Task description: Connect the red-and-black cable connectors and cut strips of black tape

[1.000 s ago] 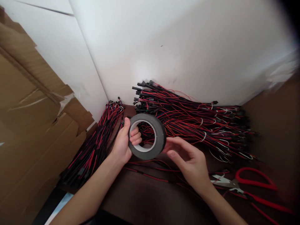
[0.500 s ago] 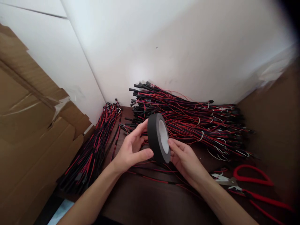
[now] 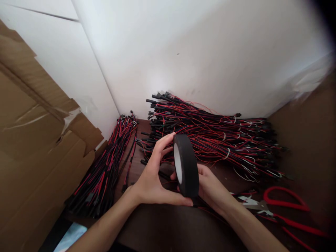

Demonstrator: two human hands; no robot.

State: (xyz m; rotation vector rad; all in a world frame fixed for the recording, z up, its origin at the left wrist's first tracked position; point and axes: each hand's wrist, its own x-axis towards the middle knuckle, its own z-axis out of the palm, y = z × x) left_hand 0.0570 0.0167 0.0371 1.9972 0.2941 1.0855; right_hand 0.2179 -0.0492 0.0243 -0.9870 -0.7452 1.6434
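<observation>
A roll of black tape (image 3: 189,164) with a white core stands on edge between my hands, raised above the dark brown table. My left hand (image 3: 157,182) grips its rim, fingertips at the top and thumb beneath. From the other side my right hand (image 3: 210,185) holds the roll; some of its fingertips show by the core and the rest are hidden behind the tape. Behind the roll lies a big pile of red and black wire bundles (image 3: 215,136), with black connectors at the ends and white ties around them.
Another stack of red and black wires (image 3: 105,168) lies at the left beside a cardboard panel (image 3: 39,147). Red-handled scissors (image 3: 262,206) lie to the right near my right forearm. A white wall (image 3: 183,63) rises at the back, and brown cardboard (image 3: 307,140) stands at the right.
The tape roll has turned, so its core opening now faces left instead of right. It sits slightly lower and further right. My left thumb has moved under the roll.
</observation>
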